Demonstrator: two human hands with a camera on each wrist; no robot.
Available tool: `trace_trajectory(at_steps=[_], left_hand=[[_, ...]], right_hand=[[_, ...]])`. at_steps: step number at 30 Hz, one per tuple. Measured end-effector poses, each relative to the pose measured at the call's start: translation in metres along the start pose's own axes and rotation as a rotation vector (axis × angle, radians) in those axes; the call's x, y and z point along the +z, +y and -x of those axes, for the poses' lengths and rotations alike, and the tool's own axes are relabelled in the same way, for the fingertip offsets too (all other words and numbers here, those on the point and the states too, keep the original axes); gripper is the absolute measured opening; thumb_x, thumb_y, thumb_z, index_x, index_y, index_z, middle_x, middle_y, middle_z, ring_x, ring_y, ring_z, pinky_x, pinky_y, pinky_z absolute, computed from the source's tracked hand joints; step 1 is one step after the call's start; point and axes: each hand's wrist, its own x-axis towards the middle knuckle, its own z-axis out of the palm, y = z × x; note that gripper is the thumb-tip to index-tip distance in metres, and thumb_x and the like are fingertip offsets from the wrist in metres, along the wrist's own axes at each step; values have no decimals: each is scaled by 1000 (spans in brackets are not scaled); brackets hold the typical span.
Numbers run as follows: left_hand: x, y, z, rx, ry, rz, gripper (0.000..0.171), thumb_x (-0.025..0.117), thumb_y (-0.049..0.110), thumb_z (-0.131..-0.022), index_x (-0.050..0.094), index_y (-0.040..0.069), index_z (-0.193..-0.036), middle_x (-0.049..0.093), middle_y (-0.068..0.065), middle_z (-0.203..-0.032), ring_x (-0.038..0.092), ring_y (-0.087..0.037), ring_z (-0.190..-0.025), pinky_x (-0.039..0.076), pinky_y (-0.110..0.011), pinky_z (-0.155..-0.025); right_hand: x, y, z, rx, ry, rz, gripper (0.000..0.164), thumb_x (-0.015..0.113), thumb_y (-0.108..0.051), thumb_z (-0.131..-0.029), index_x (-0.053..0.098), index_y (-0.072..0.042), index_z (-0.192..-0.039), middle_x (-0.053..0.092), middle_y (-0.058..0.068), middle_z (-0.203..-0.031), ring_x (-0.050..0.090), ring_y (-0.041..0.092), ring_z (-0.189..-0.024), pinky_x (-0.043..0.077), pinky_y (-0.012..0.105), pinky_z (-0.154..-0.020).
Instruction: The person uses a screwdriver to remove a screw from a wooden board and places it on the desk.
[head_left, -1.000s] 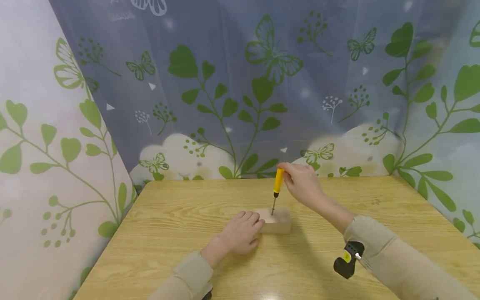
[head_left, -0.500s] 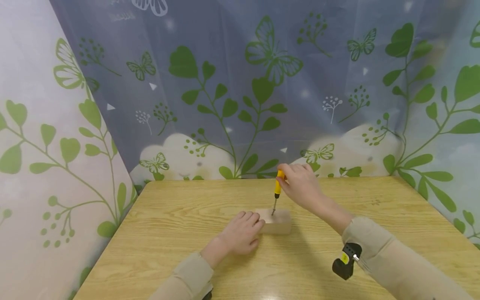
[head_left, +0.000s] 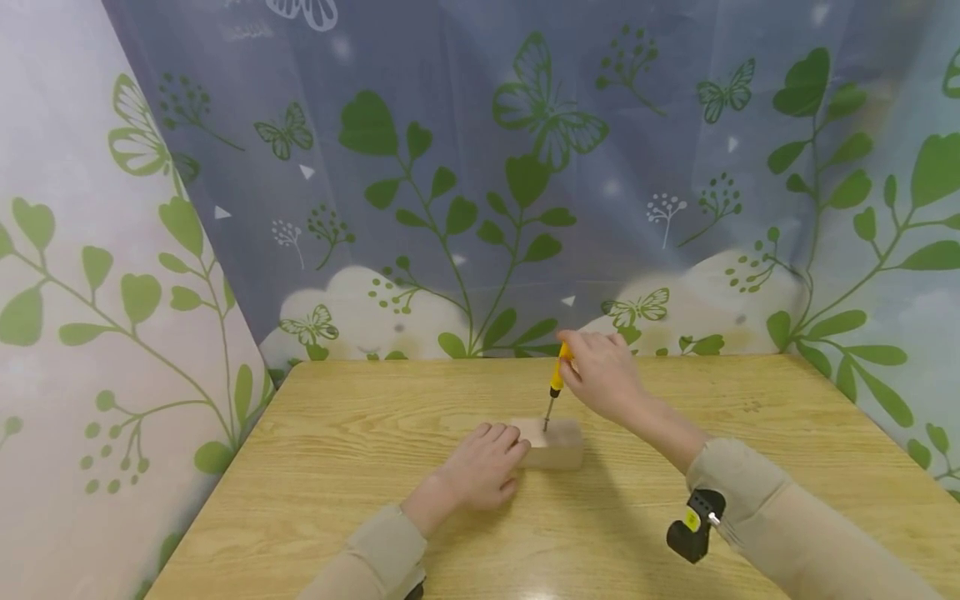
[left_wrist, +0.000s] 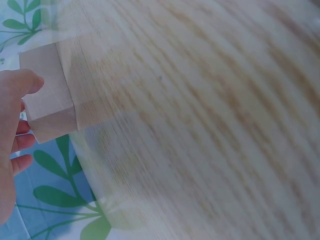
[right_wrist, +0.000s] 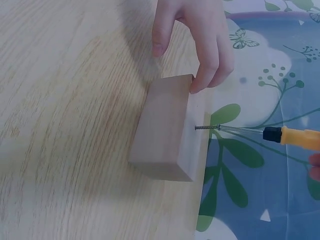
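Observation:
A pale wooden block (head_left: 558, 454) lies on the table, with a screw (right_wrist: 204, 127) standing upright out of its top face. My left hand (head_left: 483, 467) holds the block's left end, fingers bent over the top edge; in the right wrist view the thumb hangs apart from the wood. My right hand (head_left: 603, 371) grips the yellow handle of a screwdriver (head_left: 556, 383) above the block, the index finger over the handle's end. The shaft slants down slightly to the left, its tip at the screw's head. In the left wrist view, the block (left_wrist: 47, 85) shows beyond the thumb.
The wood-grain table (head_left: 360, 408) runs back to a blue curtain (head_left: 465, 208) printed with leaves and butterflies. Pale printed curtains (head_left: 90, 250) stand at both sides. A black wrist camera (head_left: 693, 525) hangs below the right sleeve.
My right hand has shifted slightly down around the screwdriver handle, its fingers turning at the top. The left hand and block stay where they were.

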Motion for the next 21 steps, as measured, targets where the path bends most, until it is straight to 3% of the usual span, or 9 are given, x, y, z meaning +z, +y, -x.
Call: trace_trajectory(at_steps=[9, 14, 21], left_hand=[[2, -1, 0, 8, 22, 4, 43, 56, 37, -86, 47, 14, -121, 47, -2, -112, 46, -17, -101, 39, -29, -86], [0, -1, 0, -2, -7, 15, 44, 55, 38, -87, 47, 14, -123, 47, -2, -114, 46, -17, -103, 39, -30, -89], [-2, -1, -2, -30, -40, 50, 41, 52, 36, -88, 48, 14, -122, 47, -2, -113, 46, -17, -103, 38, -31, -90]], right_hand=[[2, 1, 0, -35, 8, 1, 26, 62, -15, -89, 56, -2, -110, 66, 12, -94, 62, 28, -86, 42, 44, -76], [-2, 3, -2, -26, 74, -35, 25, 64, -15, -87, 58, -1, -107, 66, 10, -85, 61, 26, -78, 41, 45, -75], [-14, 15, -3, 59, 138, -72, 26, 71, -17, -82, 59, 1, -98, 64, 9, -73, 59, 23, -64, 38, 43, -69]])
